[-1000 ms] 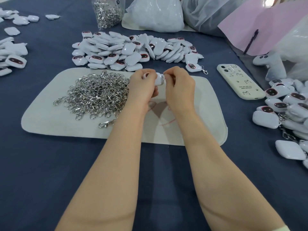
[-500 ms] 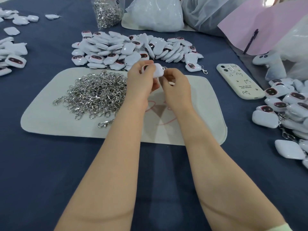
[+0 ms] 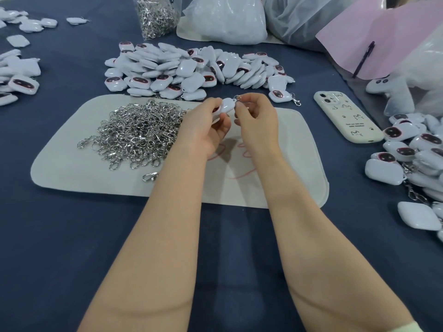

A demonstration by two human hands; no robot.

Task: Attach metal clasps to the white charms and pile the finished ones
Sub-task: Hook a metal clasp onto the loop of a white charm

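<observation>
The only writing in view is on the cream phone case (image 3: 347, 117) lying toward the right edge of the table (image 3: 60, 248): small dark doodles and two short lines of text, too small to read. The charms carry a dark face panel ringed in pink, with no lettering you can make out.

Your left hand (image 3: 203, 130) is curled closed around a white charm (image 3: 227, 105), thumb and fingers pinching it with its plain back turned up, above the far edge of the pale mat (image 3: 72, 173). Your right hand (image 3: 257, 118) is closed too, fingertips pinched on a small metal clasp (image 3: 238, 98) right at the charm's top corner; the clasp touches the charm, but whether it is hooked through you cannot tell.

The heap of loose clasps (image 3: 136, 135) sits on the left half of the mat, with one stray clasp (image 3: 149, 176) near its front edge. The big pile of charms (image 3: 191, 68) lies just beyond the mat's far edge. Charms with clasps fitted are heaped at the table's right edge (image 3: 412, 159), and more charms lie at the left edge (image 3: 16, 77). A clear bag of clasps (image 3: 157, 16) stands at the far edge.
</observation>
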